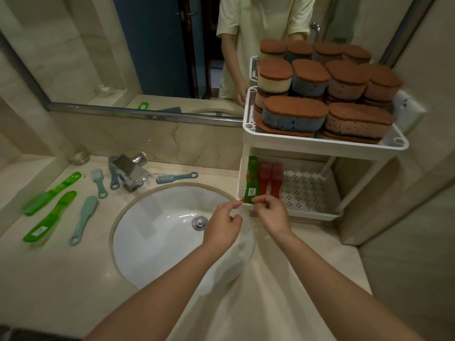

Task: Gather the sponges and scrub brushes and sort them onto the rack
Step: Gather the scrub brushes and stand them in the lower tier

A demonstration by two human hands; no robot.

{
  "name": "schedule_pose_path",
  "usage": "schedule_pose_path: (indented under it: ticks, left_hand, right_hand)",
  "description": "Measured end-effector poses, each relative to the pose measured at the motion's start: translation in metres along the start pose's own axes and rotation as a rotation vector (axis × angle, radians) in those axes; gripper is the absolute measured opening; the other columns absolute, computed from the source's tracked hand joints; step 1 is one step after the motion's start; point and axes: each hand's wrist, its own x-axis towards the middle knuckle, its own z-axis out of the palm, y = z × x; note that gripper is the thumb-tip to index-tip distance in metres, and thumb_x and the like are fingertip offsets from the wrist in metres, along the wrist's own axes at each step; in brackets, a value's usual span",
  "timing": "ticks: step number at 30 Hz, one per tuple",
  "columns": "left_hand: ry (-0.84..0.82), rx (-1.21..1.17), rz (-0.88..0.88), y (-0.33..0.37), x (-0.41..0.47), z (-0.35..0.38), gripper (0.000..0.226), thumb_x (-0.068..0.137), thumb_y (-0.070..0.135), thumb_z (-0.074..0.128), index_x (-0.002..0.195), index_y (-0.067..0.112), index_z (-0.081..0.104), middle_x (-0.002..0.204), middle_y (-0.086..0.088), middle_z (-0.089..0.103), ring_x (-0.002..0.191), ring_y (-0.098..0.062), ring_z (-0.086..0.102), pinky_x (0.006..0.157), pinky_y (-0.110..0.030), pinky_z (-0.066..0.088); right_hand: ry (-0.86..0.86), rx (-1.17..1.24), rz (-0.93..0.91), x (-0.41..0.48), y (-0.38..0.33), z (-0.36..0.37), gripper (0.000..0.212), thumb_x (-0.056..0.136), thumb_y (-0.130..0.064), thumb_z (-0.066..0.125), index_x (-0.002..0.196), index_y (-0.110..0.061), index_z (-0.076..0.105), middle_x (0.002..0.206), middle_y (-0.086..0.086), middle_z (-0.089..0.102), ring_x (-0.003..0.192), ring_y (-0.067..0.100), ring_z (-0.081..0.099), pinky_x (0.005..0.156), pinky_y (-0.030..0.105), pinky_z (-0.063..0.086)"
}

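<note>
Two hands, left hand [222, 221] and right hand [270, 212], hover with loosely curled, empty fingers at the rack [248, 124]'s lower shelf beside the green brush [251, 179] placed there, so next likely comes fetching the brushes [50, 215] left of the sink [138, 207] on the tabletop [61, 279].

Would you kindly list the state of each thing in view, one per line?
Sponges: stacked, filling the rack's top shelf.
Red brushes: lying on the lower shelf.
Green brush in rack: beside the red ones.
Green brushes: still on the counter.
Teal brushes: still on the counter.
Faucet: no water running.
Sink: dry-looking, no standing water.
Left hand: at the rack's front rim, holding nothing visible.
Right hand: same.
</note>
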Motion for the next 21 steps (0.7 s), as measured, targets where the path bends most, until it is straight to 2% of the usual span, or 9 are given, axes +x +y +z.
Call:
schedule_pose_path:
  ticks: [2,6,9,13,18,21]
  left_hand:
    - [0.045,-0.081,-0.046,-0.005,-0.008,-0.011,0.038,0.090,0.016,0.048,0.121,0.037,0.055,0.124,0.015,0.056,0.094,-0.007,0.064,0.091,-0.035,0.051]
    - [0.120,-0.166,-0.100,-0.020,-0.022,-0.037,0.039,0.089,0.011,0.047,0.116,0.038,0.055,0.119,0.016,0.058,0.098,-0.010,0.063,0.089,-0.035,0.052]
    - [0.185,-0.199,-0.151,-0.037,-0.032,-0.062,0.038,0.088,0.012,0.049,0.117,0.036,0.056,0.118,0.018,0.060,0.103,-0.009,0.060,0.088,-0.032,0.050]
    - [0.267,-0.245,-0.198,-0.065,-0.045,-0.104,0.038,0.086,0.011,0.046,0.112,0.037,0.056,0.116,0.019,0.059,0.101,-0.013,0.064,0.086,-0.036,0.052]
    - [0.354,-0.232,-0.251,-0.104,-0.048,-0.167,0.040,0.086,0.008,0.044,0.109,0.039,0.055,0.114,0.019,0.059,0.098,-0.011,0.064,0.080,-0.028,0.049]
    - [0.396,-0.224,-0.270,-0.125,-0.043,-0.207,0.039,0.087,0.008,0.043,0.110,0.037,0.055,0.115,0.017,0.059,0.099,-0.013,0.064,0.083,-0.031,0.050]
  right_hand:
    - [-0.044,0.013,0.006,-0.013,-0.003,0.012,0.023,0.085,-0.005,0.054,0.087,-0.023,0.068,0.084,-0.004,0.068,0.081,0.017,0.065,0.073,0.031,0.053]
    - [-0.126,0.043,-0.012,-0.034,-0.015,0.041,0.023,0.087,-0.004,0.052,0.091,-0.021,0.067,0.081,-0.001,0.068,0.080,0.017,0.065,0.073,0.033,0.053]
    - [-0.185,0.032,-0.011,-0.047,-0.028,0.073,0.023,0.086,-0.005,0.052,0.093,-0.020,0.068,0.081,0.001,0.069,0.075,0.015,0.063,0.065,0.028,0.050]
    - [-0.283,0.032,0.008,-0.061,-0.046,0.118,0.023,0.086,-0.005,0.051,0.091,-0.022,0.065,0.082,0.003,0.068,0.070,0.012,0.060,0.059,0.023,0.042]
    - [-0.381,0.026,0.041,-0.073,-0.073,0.183,0.023,0.087,-0.007,0.050,0.096,-0.021,0.066,0.077,-0.001,0.068,0.066,0.009,0.059,0.057,0.020,0.044]
    - [-0.443,0.020,0.037,-0.077,-0.091,0.226,0.024,0.087,-0.006,0.050,0.101,-0.018,0.065,0.076,-0.001,0.066,0.065,0.009,0.057,0.054,0.017,0.044]
